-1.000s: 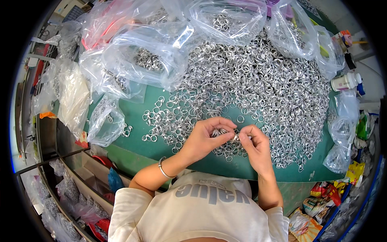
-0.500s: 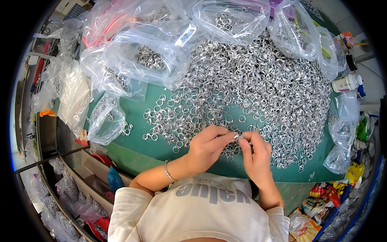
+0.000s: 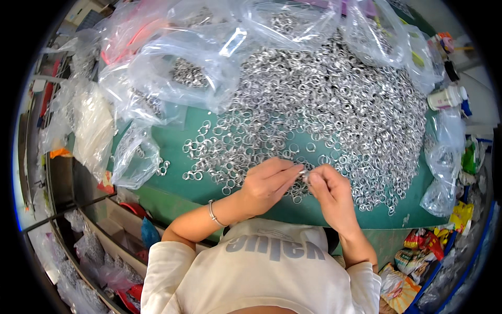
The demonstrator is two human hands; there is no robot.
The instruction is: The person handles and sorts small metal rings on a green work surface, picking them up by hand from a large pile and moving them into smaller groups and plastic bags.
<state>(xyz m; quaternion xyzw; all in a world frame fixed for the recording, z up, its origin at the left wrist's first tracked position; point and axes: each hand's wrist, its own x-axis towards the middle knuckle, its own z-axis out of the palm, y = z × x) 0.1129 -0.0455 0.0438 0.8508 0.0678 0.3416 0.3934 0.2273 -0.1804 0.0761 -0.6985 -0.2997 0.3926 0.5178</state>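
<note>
Between my two hands, at the near edge of the green table (image 3: pixel 172 178), is a small silver ring (image 3: pixel 305 177). My left hand (image 3: pixel 266 184) reaches in with a metal bangle on its wrist, its thumb and fingertips pinched at the ring. My right hand (image 3: pixel 331 192) is curled, thumb against forefinger, closed on the ring's other side. Fingers cover part of the ring. Loose silver rings (image 3: pixel 361 125) lie in a broad heap beyond and to the right of my hands, with a thinner scatter to the left.
Clear plastic bags (image 3: pixel 178 78) with more rings stand along the back and left. A small bag (image 3: pixel 137 157) lies at the table's left. At the right are a white bottle (image 3: pixel 447 98) and a knotted plastic bag (image 3: pixel 442 183). Drawers (image 3: pixel 112 225) with filled bags are below left.
My hands stay together at the ring, with the right fingers curled in more and the fingertips slightly shifted. The whole view has moved a little.
</note>
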